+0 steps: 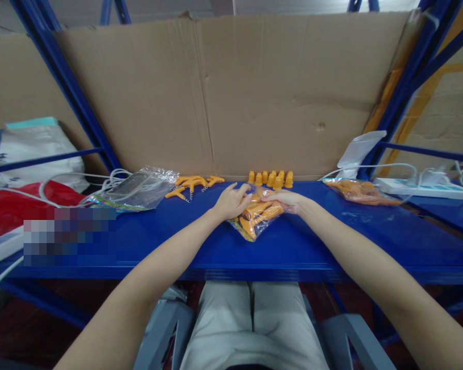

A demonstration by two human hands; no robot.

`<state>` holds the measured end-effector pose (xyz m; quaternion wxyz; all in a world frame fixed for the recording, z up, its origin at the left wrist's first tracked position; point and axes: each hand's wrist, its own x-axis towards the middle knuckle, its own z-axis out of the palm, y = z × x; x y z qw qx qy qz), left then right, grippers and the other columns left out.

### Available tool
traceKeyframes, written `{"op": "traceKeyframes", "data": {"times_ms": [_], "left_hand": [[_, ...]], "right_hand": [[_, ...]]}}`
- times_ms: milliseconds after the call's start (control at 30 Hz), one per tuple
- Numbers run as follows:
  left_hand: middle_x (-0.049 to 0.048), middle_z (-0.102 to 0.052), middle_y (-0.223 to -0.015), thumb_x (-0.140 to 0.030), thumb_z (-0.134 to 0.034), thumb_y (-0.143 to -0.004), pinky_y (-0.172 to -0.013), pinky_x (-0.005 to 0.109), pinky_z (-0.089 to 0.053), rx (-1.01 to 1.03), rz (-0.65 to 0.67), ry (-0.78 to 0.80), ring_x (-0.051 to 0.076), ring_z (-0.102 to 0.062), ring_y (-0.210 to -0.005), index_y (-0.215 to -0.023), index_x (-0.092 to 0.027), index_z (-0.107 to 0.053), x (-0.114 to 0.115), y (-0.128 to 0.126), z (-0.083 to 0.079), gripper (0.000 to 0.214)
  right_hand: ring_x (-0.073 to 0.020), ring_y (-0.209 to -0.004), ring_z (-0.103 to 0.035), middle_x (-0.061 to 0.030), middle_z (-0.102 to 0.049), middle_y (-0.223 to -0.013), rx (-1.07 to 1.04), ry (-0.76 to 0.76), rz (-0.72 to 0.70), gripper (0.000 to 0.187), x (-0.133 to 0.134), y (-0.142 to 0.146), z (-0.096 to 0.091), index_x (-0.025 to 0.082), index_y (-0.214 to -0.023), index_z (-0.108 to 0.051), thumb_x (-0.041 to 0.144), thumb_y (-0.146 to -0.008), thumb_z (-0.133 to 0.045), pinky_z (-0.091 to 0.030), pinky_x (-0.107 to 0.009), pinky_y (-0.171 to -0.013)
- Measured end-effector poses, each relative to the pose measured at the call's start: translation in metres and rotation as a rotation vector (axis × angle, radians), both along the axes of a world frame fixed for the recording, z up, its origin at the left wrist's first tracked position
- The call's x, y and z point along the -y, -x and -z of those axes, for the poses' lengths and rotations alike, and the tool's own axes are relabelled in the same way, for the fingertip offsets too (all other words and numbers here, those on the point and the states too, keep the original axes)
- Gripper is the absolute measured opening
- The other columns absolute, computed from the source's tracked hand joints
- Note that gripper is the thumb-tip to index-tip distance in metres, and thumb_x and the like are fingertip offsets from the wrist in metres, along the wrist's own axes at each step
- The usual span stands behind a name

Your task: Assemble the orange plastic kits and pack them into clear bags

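A clear plastic bag [256, 218] with orange plastic pieces inside lies on the blue shelf in front of me. My left hand [233, 200] grips its upper left edge, some fingers raised. At the upper right edge, my right hand [287, 199] is closed on the same bag, its fingertips partly hidden by the film. Just behind the bag stand several small orange cup-shaped pieces [270, 179]. To the left of my left hand lie several orange T-handled corkscrews [191, 183] with metal spirals.
An open clear bag [139, 190] lies left, beside white cables and a red bag [57, 198]. A filled bag of orange pieces [360, 191] and a white power strip [424, 188] lie right. A cardboard sheet [254, 92] stands behind the blue shelf [301, 252].
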<state>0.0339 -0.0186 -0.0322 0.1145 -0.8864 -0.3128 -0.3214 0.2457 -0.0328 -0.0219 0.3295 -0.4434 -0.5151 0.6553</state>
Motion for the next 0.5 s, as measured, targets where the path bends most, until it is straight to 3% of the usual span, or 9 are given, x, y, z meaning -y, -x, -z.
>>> {"op": "traceKeyframes", "data": {"times_ms": [167, 333, 500], "left_hand": [[0.0071, -0.073, -0.09, -0.034, -0.031, -0.096, -0.097, 0.042, -0.046, 0.324, -0.086, 0.025, 0.022, -0.068, -0.094, -0.11, -0.019, -0.053, -0.012, 0.013, -0.01, 0.03], [0.0046, -0.071, -0.082, -0.041, -0.024, -0.099, -0.08, 0.033, -0.053, 0.747, -0.122, 0.136, 0.018, -0.069, -0.08, -0.108, -0.022, -0.05, -0.03, 0.032, -0.011, 0.033], [0.0035, -0.07, -0.078, -0.042, -0.026, -0.099, -0.077, 0.033, -0.053, 0.843, -0.146, 0.161, 0.018, -0.068, -0.075, -0.103, -0.024, -0.05, -0.036, 0.039, -0.011, 0.031]], "right_hand": [[-0.0133, -0.078, -0.069, -0.0074, -0.072, -0.093, -0.092, -0.061, 0.165, 0.017, 0.007, 0.003, -0.013, 0.015, -0.097, -0.063, 0.009, -0.083, -0.057, -0.057, -0.027, -0.081], [-0.014, -0.071, -0.068, -0.0049, -0.072, -0.08, -0.246, -0.161, 0.477, 0.016, 0.018, 0.003, -0.04, 0.017, -0.09, -0.063, 0.005, -0.081, -0.057, -0.058, -0.025, -0.069], [-0.0107, -0.053, -0.06, 0.0017, -0.064, -0.062, -0.432, -0.245, 0.833, 0.016, 0.034, -0.023, -0.08, 0.016, -0.085, -0.059, 0.005, -0.089, -0.048, -0.053, -0.021, -0.053]]}}
